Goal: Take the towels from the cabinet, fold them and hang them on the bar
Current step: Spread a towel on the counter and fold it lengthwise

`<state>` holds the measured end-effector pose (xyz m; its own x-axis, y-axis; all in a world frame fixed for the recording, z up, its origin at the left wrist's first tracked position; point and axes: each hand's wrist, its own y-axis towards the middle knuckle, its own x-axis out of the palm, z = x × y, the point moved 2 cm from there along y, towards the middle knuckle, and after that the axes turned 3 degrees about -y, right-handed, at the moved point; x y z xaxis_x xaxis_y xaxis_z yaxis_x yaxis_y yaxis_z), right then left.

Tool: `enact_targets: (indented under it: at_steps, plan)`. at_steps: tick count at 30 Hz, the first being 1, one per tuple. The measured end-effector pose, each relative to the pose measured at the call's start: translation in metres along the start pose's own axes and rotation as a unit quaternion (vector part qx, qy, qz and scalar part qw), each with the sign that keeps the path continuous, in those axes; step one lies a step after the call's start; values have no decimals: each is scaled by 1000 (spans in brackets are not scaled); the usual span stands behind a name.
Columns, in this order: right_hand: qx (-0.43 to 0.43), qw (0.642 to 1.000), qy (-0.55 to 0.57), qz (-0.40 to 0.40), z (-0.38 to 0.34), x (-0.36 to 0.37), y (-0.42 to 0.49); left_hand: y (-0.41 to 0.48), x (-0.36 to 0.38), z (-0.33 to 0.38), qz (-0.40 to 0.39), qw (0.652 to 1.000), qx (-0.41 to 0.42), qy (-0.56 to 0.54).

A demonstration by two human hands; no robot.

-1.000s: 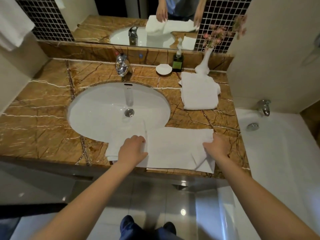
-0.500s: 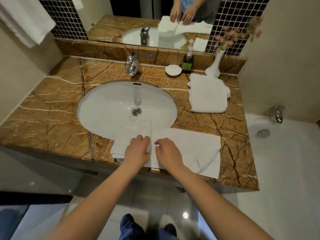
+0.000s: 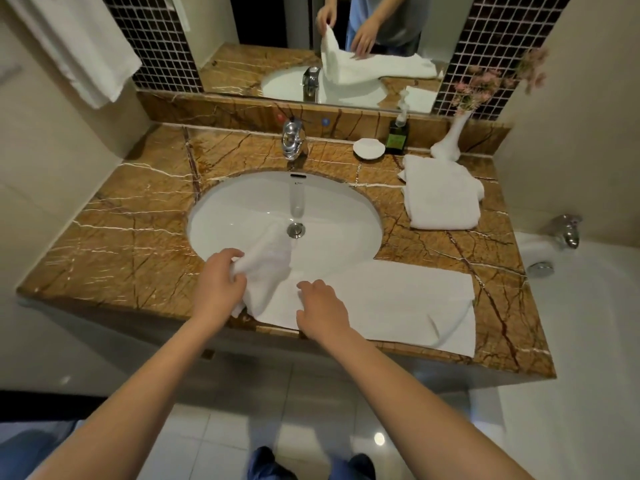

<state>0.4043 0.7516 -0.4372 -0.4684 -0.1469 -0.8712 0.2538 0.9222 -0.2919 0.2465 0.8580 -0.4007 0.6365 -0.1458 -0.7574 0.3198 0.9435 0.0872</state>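
Observation:
A white towel (image 3: pixel 391 299) lies flat along the front of the brown marble counter (image 3: pixel 131 244), its left end over the sink rim. My left hand (image 3: pixel 220 282) grips that left end and holds it lifted and bunched above the basin. My right hand (image 3: pixel 320 306) lies with straight, spread fingers on the towel's middle, pressing it flat. A second white towel (image 3: pixel 441 199) sits folded at the back right of the counter. Another white towel (image 3: pixel 79 43) hangs on the wall at the upper left; the bar holding it is out of sight.
The white sink (image 3: pixel 277 213) with a chrome tap (image 3: pixel 292 142) takes up the counter's middle. A soap dish (image 3: pixel 369 148), a green soap bottle (image 3: pixel 397 138) and a white vase (image 3: pixel 450 140) stand along the back. A bathtub (image 3: pixel 571 323) borders the counter on the right.
My right hand slid from the towel's right end to its middle. My left hand has lifted and bunched the towel's left end, which earlier lay flat.

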Motion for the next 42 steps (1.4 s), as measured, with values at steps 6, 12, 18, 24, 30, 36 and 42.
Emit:
enact_targets:
  at_steps: [6, 12, 18, 24, 30, 36, 42]
  plan:
    - [69, 995, -69, -36, -18, 19, 1, 5, -17, -59, -87, 989, 21, 119]
    - [105, 987, -116, -26, -31, 20, 4, 5, -8, -77, -106, 986, 17, 129]
    - [-86, 995, -44, 10, -77, 31, 28, -4, -5, -74, -150, 986, 16, 72]
    - [-95, 991, -74, 51, -110, 48, 42, -7, -2, -86, -134, 986, 7, -104]
    - [-21, 990, -127, 61, -108, 52, 44, -6, 1, -96, -86, 993, -49, -70]
    - [-7, 989, -141, 49, -109, 45, 39, 27, -33, -94, -70, 991, 76, 85]
    - [-28, 978, -201, 39, -125, 41, 41, 71, -83, -91, -94, 873, 352, 324]
